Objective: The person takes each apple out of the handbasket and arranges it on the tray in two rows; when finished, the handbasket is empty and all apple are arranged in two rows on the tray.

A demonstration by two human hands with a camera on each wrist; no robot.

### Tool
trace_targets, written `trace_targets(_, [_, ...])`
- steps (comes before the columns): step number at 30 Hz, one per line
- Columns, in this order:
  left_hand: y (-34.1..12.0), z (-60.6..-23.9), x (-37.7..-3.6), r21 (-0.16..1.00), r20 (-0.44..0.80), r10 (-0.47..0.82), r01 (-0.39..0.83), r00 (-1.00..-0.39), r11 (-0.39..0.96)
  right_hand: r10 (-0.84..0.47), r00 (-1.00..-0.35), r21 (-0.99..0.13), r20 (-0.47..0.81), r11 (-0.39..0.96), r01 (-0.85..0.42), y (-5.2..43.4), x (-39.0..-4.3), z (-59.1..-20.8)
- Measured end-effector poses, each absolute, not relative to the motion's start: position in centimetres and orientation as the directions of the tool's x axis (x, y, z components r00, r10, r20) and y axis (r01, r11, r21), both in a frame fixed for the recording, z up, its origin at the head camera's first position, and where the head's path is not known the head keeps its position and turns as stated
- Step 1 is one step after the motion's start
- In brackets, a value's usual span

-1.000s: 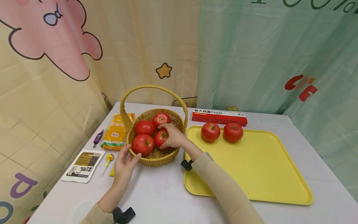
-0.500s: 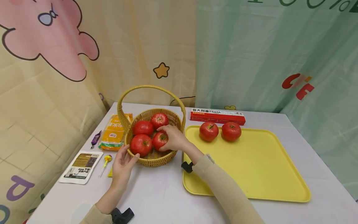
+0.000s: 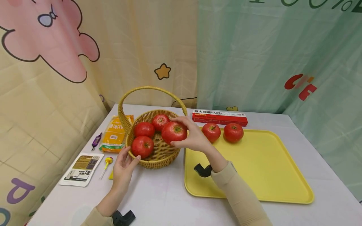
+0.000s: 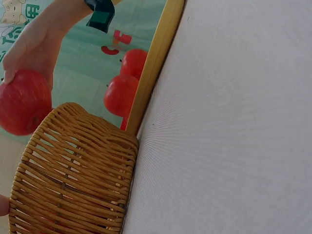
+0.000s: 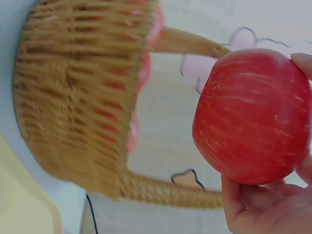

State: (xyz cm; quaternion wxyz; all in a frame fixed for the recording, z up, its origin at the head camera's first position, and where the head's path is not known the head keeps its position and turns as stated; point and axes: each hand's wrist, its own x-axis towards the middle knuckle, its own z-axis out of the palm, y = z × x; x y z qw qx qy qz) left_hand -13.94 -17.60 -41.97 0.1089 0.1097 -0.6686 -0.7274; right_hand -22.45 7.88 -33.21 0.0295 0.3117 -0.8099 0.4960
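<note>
My right hand (image 3: pixel 195 137) grips a red apple (image 3: pixel 173 131) from its right side and holds it up over the right rim of the wicker basket (image 3: pixel 161 152). In the right wrist view this apple (image 5: pixel 253 117) shows whole, with fingers round its edge and the basket beside it. Three more apples lie inside: one at the front (image 3: pixel 142 146), one at the left (image 3: pixel 144 129) and one at the back (image 3: pixel 160 121). My left hand (image 3: pixel 123 166) holds the basket's front left rim, thumb in front and fingers at the side.
Right of the basket lies a yellow tray (image 3: pixel 254 169) with two apples (image 3: pixel 211 132) at its back edge. Behind it sits a red pasta box (image 3: pixel 220 118). An orange packet (image 3: pixel 114 135), purple candy (image 3: pixel 96 141), lollipop (image 3: pixel 108 160) and white pouch (image 3: pixel 82 169) lie at left.
My right hand has lifted the apple from the basket's right side, bringing it up and to the right. My left hand has stayed at the rim.
</note>
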Motion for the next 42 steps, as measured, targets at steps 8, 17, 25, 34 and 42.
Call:
trace_targets(8, [-17.7, -41.9, -13.8, 0.996, -0.008, -0.313, 0.019, -0.950, -0.082, -0.346, -0.855, -0.818, 0.387, 0.299, -0.491, 14.7, -21.7, -30.7])
trace_targets(17, [-17.7, -42.0, -13.9, 0.995, -0.004, -0.305, 0.025, -0.952, -0.092, -0.095, -0.944, -0.889, 0.316, 0.318, -0.330, 22.8, -22.3, -31.5])
trace_targets(25, [-17.7, -42.2, -13.9, 0.995, -0.001, -0.304, 0.029, -0.953, -0.095, 0.218, -0.953, -0.914, 0.211, 0.389, -0.113, 28.5, -24.4, -33.9])
trace_targets(34, [-17.6, -42.3, -14.0, 0.994, 0.007, -0.303, 0.039, -0.953, -0.102, 0.428, -0.901, -0.948, 0.064, 0.308, 0.080, 31.1, -25.7, -36.3])
trace_targets(42, [-17.6, -42.3, -14.0, 0.994, 0.006, -0.304, 0.038, -0.953, -0.101, 0.470, -0.882, -0.921, 0.012, 0.349, 0.173, 32.6, -26.5, -38.0])
